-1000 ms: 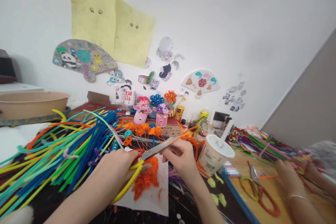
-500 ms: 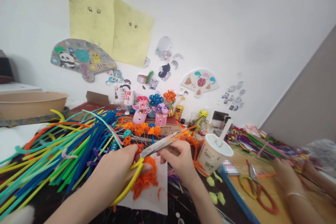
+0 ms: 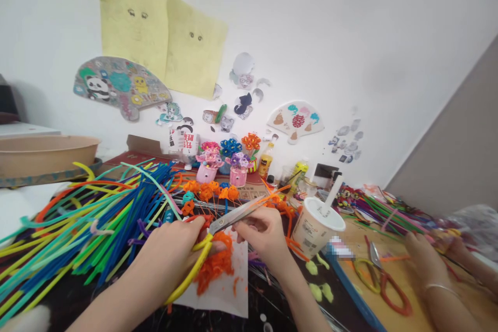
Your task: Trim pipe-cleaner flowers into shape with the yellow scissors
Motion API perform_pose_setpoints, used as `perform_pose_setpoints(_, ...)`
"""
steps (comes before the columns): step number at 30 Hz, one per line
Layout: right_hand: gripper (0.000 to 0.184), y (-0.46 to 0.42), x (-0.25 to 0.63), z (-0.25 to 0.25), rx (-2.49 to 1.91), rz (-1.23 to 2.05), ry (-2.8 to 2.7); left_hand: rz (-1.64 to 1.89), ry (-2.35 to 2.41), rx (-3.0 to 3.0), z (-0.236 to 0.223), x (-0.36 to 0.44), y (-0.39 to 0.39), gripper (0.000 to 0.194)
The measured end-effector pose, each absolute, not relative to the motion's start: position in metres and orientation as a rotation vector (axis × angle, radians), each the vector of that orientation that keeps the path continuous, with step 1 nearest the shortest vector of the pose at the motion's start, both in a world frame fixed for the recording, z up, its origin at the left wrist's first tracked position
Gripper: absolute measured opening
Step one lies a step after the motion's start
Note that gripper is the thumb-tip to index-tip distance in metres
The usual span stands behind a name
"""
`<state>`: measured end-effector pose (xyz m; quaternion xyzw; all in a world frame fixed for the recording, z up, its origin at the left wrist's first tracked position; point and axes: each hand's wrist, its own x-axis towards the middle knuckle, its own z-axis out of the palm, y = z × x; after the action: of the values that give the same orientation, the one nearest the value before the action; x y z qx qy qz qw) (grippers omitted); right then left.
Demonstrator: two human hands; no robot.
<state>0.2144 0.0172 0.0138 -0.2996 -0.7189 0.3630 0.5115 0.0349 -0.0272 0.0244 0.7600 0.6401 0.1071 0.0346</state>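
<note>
My left hand (image 3: 175,246) is closed around the yellow handles of a pair of scissors (image 3: 237,216), whose blades point up and to the right. An orange pipe cleaner (image 3: 272,196) runs along the blade tips, and my right hand (image 3: 264,238) pinches it beside them; its fingertips are partly hidden behind the blades. Below the scissors, orange fuzz clippings (image 3: 218,270) lie heaped on a white sheet of paper (image 3: 237,301). Just beyond my hands are several small orange pipe-cleaner flowers (image 3: 208,191).
A bundle of coloured pipe cleaners (image 3: 116,212) spreads across the left. A lidded paper cup (image 3: 315,231) with a straw stands right of my right hand. Farther right lie other scissors (image 3: 392,290) near another person's hands (image 3: 428,264). Pipe-cleaner flower pots (image 3: 208,172) stand at the back.
Very little differs. My right hand has shifted slightly left along the scissor blades; my left hand keeps its grip on the handles.
</note>
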Motion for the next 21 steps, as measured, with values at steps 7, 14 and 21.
perform_pose_setpoints(7, 0.018, 0.0163, 0.2143, 0.0165, -0.725, 0.71, -1.794, 0.262, 1.979, 2.372, 0.0255, 0.0347, -0.0284, 0.045)
perform_pose_setpoints(14, 0.011, 0.0182, 0.2132, 0.0148, -0.729, 0.805, -1.756, 0.243, 1.999, 2.374, 0.0255, 0.0344, -0.0266, 0.044)
perform_pose_setpoints(21, 0.009, 0.0193, 0.213, 0.0116, -0.665, 0.974, -1.675, 0.293, 1.987, 2.346, 0.0238, 0.0329, -0.0265, 0.048)
